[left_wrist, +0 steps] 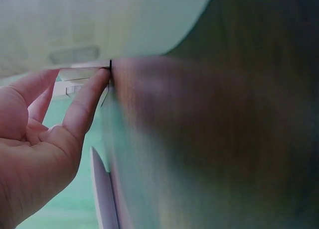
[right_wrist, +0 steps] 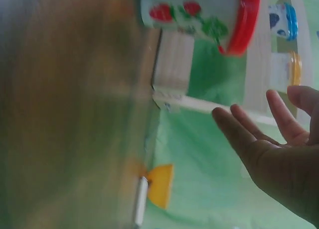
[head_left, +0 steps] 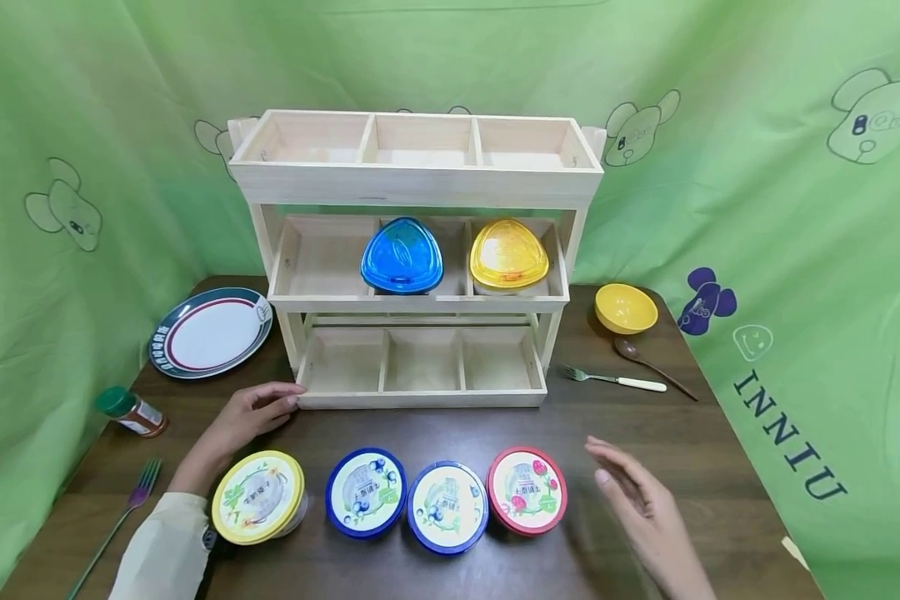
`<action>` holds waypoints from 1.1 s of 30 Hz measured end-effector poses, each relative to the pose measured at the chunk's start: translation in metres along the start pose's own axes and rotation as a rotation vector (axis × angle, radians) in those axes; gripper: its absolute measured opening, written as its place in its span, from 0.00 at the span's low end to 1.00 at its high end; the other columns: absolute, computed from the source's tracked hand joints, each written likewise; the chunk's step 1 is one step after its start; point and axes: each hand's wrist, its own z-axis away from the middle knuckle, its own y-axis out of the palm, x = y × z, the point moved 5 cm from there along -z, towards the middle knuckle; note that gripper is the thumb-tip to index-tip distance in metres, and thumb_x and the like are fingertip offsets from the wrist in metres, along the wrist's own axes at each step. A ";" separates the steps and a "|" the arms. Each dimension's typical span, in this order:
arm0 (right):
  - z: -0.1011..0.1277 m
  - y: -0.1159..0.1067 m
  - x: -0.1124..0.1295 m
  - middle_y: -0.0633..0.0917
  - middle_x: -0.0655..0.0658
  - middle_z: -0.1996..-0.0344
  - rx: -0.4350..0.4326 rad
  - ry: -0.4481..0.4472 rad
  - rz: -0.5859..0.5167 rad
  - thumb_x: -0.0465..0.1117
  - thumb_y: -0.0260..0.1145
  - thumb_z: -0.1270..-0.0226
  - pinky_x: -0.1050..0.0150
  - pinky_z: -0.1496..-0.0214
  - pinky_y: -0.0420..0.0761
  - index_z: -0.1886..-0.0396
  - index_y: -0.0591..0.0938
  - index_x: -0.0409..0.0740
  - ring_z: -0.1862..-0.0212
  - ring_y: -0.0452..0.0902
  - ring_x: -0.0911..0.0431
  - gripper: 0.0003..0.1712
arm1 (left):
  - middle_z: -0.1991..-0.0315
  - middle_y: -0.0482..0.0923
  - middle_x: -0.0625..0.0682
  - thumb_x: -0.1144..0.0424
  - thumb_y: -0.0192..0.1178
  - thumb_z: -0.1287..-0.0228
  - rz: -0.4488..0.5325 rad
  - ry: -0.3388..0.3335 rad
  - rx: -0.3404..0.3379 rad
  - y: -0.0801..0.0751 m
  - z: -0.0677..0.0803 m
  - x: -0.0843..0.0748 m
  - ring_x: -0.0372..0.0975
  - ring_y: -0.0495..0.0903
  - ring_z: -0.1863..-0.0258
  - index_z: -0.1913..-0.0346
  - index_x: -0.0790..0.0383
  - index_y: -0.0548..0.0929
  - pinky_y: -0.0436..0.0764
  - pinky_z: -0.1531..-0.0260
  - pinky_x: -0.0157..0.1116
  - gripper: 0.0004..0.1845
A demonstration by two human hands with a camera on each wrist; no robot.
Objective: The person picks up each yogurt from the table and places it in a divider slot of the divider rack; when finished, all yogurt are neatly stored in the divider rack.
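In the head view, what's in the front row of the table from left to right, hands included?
Green-handled fork → left hand → yellow-lidded cup → blue-lidded cup → second blue-lidded cup → red-lidded cup → right hand.

Dark brown wood grain on the table (head_left: 420, 425). Pale unpainted wood on the shelf rack (head_left: 416, 179). At twelve o'clock, a translucent blue lid (head_left: 402, 257) beside a translucent yellow lid (head_left: 508, 254). At six, four printed tubs: yellow-rimmed tub (head_left: 257, 497), two blue-rimmed, red-rimmed tub (head_left: 527, 490) with strawberries. At ten, a white plate (head_left: 211, 332) ringed dark green and red. At two, a plain yellow bowl (head_left: 626, 307). All round, a green cloth (head_left: 795, 208) with cartoon bears.
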 end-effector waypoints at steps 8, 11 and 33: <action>0.009 0.041 -0.012 0.79 0.62 0.28 0.081 -0.015 -0.150 0.24 0.63 0.21 0.77 0.29 0.71 0.36 0.85 0.34 0.28 0.72 0.71 0.18 | 0.30 0.76 0.63 0.60 0.61 0.16 0.015 -0.006 -0.009 0.001 0.001 0.001 0.28 0.81 0.44 0.28 0.72 0.79 0.85 0.40 0.35 0.24; 0.011 0.051 -0.016 0.83 0.57 0.33 0.102 0.019 -0.178 0.25 0.63 0.21 0.81 0.33 0.72 0.38 0.86 0.35 0.32 0.74 0.71 0.17 | 0.31 0.77 0.63 0.59 0.61 0.16 0.021 -0.006 -0.011 0.001 0.001 0.001 0.27 0.81 0.44 0.28 0.73 0.78 0.85 0.39 0.36 0.24; 0.011 0.033 -0.013 0.87 0.59 0.39 -0.027 0.154 -0.175 0.30 0.62 0.17 0.78 0.40 0.79 0.35 0.85 0.33 0.40 0.80 0.68 0.17 | 0.29 0.75 0.67 0.58 0.60 0.15 -0.058 0.017 0.004 -0.001 -0.002 -0.002 0.45 0.81 0.35 0.29 0.74 0.78 0.85 0.37 0.42 0.24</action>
